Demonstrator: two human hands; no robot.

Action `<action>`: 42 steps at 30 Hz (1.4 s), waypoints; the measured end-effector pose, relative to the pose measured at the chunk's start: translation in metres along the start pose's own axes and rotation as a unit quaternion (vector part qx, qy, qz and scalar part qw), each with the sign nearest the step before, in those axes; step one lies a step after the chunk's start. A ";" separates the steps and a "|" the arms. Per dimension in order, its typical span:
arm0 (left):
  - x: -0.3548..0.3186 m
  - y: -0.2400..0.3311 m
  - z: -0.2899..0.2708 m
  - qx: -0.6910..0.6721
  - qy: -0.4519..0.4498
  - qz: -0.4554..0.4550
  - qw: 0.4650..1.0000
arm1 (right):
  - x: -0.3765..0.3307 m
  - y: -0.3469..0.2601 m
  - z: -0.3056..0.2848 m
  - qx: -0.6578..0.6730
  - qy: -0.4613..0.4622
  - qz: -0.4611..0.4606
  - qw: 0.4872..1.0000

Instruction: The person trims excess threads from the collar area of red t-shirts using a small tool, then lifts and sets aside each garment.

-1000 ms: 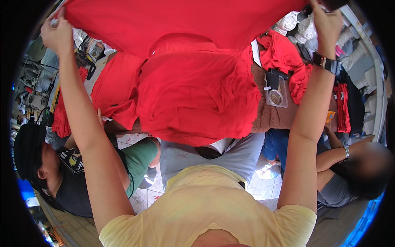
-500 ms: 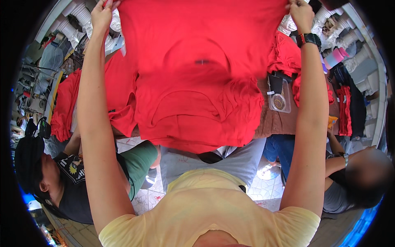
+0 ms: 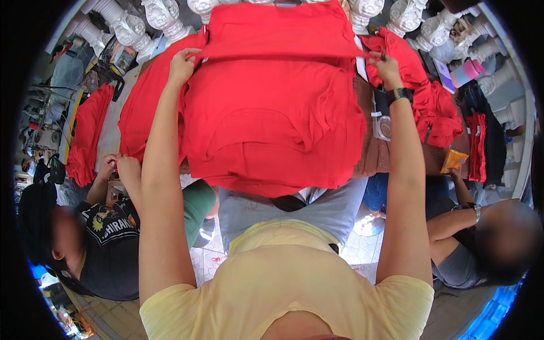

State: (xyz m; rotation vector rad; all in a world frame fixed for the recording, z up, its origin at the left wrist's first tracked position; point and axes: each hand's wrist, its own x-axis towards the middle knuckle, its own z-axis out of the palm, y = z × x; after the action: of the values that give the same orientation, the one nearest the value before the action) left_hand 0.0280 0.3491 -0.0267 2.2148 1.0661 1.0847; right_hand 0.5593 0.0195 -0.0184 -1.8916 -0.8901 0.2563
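A red T-shirt lies stretched across the far part of the table, its near edge drawn out straight and slightly raised. My left hand is closed in a pinch on the left end of that edge. At the right end, my right hand pinches the same shirt; a dark wristband sits on that wrist. Between my forearms and nearer to me is a pile of red shirts, the top one showing a curved neckline. The pile's near side hangs over the table edge toward my lap.
Two people sit close, at left and right. More red garments lie on both sides. A clear plastic box, an orange packet and a pink-and-blue tumbler are at right. White ornate balusters line the back.
Both hands have come down and nearer to me with the shirt. It was held up, spread and blurred; now it lies flat beyond the pile.
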 end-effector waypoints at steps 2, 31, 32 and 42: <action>-0.042 0.027 0.014 0.081 0.075 0.012 0.994 | -0.050 0.004 0.012 -0.102 0.065 0.003 0.993; -0.238 0.306 0.052 -0.452 -0.256 0.020 0.854 | -0.282 -0.149 0.016 0.226 0.018 -0.123 0.966; -0.238 0.297 0.066 -0.492 -0.258 0.004 0.831 | -0.276 -0.138 0.022 0.239 0.010 -0.119 0.964; -0.266 0.313 0.065 -0.494 -0.241 -0.034 0.835 | -0.321 -0.112 0.001 0.385 -0.092 0.082 0.915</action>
State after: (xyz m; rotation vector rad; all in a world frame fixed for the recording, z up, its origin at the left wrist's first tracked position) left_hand 0.1152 -0.0543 0.0219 1.4320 0.2255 0.7110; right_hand 0.2787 -0.1706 0.0128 -1.2069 -0.6141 0.7778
